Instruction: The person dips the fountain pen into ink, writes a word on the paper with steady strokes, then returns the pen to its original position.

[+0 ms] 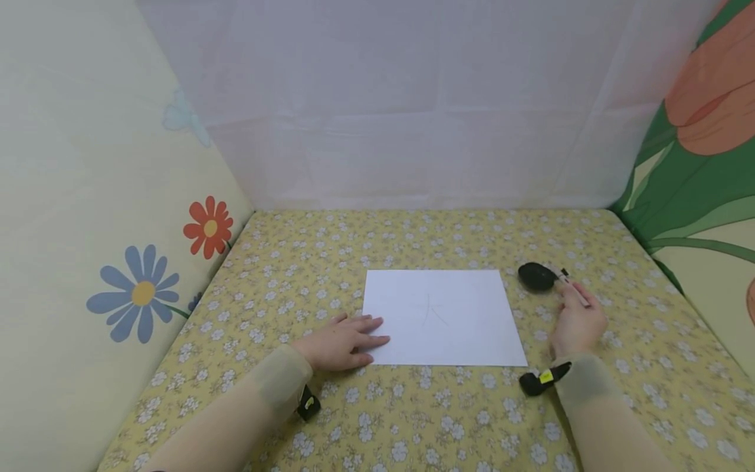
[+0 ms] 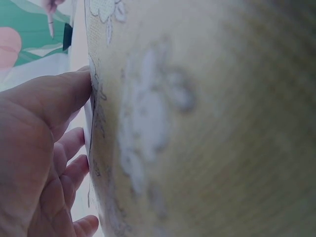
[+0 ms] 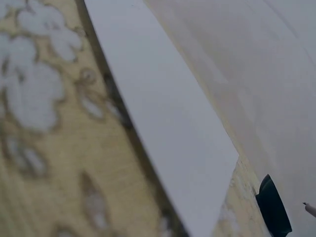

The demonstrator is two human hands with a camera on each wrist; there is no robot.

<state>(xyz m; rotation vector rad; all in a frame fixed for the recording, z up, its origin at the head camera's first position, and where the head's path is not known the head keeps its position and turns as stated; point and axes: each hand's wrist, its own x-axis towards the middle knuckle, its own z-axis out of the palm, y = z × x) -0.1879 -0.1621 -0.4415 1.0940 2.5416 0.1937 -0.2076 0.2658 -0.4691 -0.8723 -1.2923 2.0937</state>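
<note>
On the table lies a white sheet of paper (image 1: 466, 321) with a faint grey mark made of several strokes. My left hand (image 1: 339, 342) rests, fingers spread, on its left edge. In the left wrist view the thumb (image 2: 59, 98) lies along the paper's edge. Off the sheet's right side, my right hand (image 1: 577, 328) holds a slim, pale pen-like stick (image 1: 580, 296). Its thin dark tip (image 3: 304, 204) shows in the right wrist view, where the hand is out of frame. Beside the stick sits a black oval dish-like object (image 1: 535, 276); I cannot tell whether they touch.
A yellow floral cloth (image 1: 307, 249) covers the table. A pale sheet (image 1: 383, 118) hangs behind it, and printed flower panels (image 1: 702, 196) stand at both sides. Each wrist wears a small black camera (image 1: 533, 382).
</note>
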